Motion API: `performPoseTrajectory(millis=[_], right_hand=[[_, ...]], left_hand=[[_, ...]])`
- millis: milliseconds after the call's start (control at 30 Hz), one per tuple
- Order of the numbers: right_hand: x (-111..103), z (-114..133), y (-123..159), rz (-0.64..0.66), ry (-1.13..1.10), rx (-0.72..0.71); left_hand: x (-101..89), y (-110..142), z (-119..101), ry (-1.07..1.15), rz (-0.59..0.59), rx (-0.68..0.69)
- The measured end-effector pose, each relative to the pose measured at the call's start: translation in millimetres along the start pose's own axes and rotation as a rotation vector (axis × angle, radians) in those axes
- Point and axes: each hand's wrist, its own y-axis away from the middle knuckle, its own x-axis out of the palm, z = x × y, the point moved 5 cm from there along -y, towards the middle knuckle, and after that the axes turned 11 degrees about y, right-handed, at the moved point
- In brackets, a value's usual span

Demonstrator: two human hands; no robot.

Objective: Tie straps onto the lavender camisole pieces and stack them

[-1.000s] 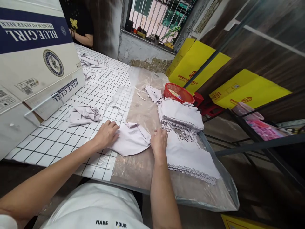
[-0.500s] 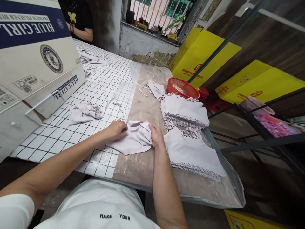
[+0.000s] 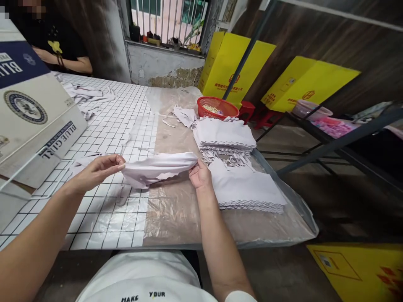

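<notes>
A pale lilac-grey garment (image 3: 160, 165) of thin cloth is stretched sideways between my two hands, just above the table. My left hand (image 3: 100, 170) pinches its left end between thumb and fingertips. At the opposite end, my right hand (image 3: 200, 174) is closed on the cloth's upper corner, palm partly turned up. A thin strap hangs below the left part of the cloth. To the right of my right hand lies a neat stack of matching garments (image 3: 248, 188) with wavy edges and bunched straps. Behind it is a second stack (image 3: 225, 133).
A big beer carton (image 3: 40, 126) stands on the left of the checked table (image 3: 122, 222), with a loose garment (image 3: 82, 162) beside it. A red basket (image 3: 217, 108) and yellow boxes (image 3: 239, 63) are at the back. Across the table, a person in black (image 3: 63, 46); at right, a metal rack (image 3: 340, 142).
My hands have lifted the crumpled garment and pulled it out lengthwise; my left hand moved left. My view has turned slightly to the right.
</notes>
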Motion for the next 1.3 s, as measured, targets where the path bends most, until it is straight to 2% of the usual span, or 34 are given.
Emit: performPoseTrajectory(millis=[100,200,300,400,500,567,667,733,800,900,967,1033,1100,1233,1300], right_hand=[[7,7,8,0.084,0.043,-0.071],[11,15,16,0.144,0.486,-0.195],[10,27,25,0.102,0.852,-0.269],[20,44,49,0.092,0.983,-0.355],[48,54,94,0.257,1.040,-0.475],[68,55,123,0.349,1.000,-0.536],[86,59,142,0.282,0.971,-0.667],[89,67,139,0.214,0.964,-0.739],[87,81,130,0.191,0.957,-0.772],[79,112,124,0.199,0.931,-0.801],[73,136,123,0.214,0.938,-0.824],[67,157,121,0.226,1.003,-0.846],[59,173,115,0.225,1.119,-0.844],[46,191,93,0.209,1.442,-0.749],[44,193,83,0.226,1.582,-0.688]], left_hand=[[-0.1,4,-2,0.083,-0.013,0.002],[8.6,2,4,0.222,-0.005,-0.024],[22.2,-4,11,0.428,-0.032,-0.016],[36.1,-12,12,0.607,-0.151,0.024],[59.5,-21,3,0.724,-0.209,0.051],[81.8,-24,-10,0.731,-0.154,0.071],[113.2,-25,-33,0.660,-0.007,0.138],[124.8,-25,-42,0.549,0.087,0.203],[124.0,-26,-43,0.295,0.093,0.307],[103.8,-33,-37,-0.287,-0.112,0.448],[86.1,-38,-31,-0.666,-0.255,0.391],[69.3,-41,-28,-0.960,-0.290,0.250],[55.5,-38,-33,-1.144,-0.239,0.179],[38.9,-20,-56,-1.223,-0.007,0.326],[32.1,-12,-64,-1.228,0.116,0.349]])
